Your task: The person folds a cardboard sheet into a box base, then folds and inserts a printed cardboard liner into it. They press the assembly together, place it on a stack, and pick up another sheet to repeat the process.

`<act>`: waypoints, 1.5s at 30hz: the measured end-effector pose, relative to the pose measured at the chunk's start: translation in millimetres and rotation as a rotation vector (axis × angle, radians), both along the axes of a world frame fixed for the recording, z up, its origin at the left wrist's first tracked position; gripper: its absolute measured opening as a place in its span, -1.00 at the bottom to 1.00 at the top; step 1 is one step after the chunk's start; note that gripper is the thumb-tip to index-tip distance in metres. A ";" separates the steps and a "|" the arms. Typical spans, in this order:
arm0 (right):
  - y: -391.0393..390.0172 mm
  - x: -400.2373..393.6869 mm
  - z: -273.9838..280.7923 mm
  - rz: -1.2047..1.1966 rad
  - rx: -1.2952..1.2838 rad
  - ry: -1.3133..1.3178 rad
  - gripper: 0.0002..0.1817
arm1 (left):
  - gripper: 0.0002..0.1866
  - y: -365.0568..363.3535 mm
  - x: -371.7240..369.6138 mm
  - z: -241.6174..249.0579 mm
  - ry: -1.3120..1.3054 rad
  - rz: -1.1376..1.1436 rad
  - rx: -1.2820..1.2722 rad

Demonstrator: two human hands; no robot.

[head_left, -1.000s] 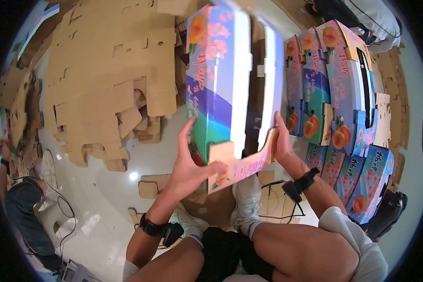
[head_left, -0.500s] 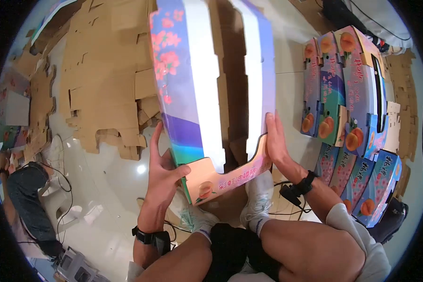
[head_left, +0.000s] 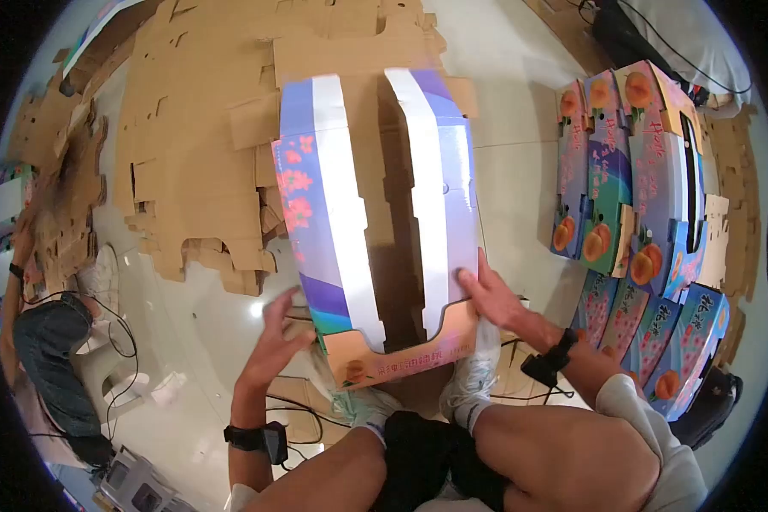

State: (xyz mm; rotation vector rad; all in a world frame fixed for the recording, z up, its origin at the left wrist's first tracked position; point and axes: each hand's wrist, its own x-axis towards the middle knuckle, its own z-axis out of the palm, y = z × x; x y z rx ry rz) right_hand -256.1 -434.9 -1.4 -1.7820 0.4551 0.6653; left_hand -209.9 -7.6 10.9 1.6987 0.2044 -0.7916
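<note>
In front of me stands a partly folded cardboard box (head_left: 455, 205), violet-blue with pink blossoms and a tan front panel bearing a peach and red lettering. Its top is open between two white-edged flaps, showing a brown inside. My right hand (head_left: 495, 300) holds the near right side of the box, thumb on the printed wall, fingers along its outer side. Beside the near left corner is my left hand (head_left: 275, 340), fingers apart and slightly blurred; it seems to be just off the cardboard.
Flat brown cardboard sheets (head_left: 196, 128) lie on the tiled floor ahead and to the left. At right, finished peach boxes (head_left: 648, 179) are stacked on more boxes (head_left: 687, 341). Another person's leg (head_left: 55, 367) is at left, near black cables and a grey plastic object (head_left: 136, 486).
The box has come down and nearer, its far end now in view. My left hand has let go of its left corner and moved slightly outward; my right hand stays at the right side.
</note>
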 end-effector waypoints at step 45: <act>-32.9 240.5 -4.0 -0.601 -0.144 -0.476 -0.60 | -0.66 -139.2 201.5 32.0 -1.050 0.117 0.699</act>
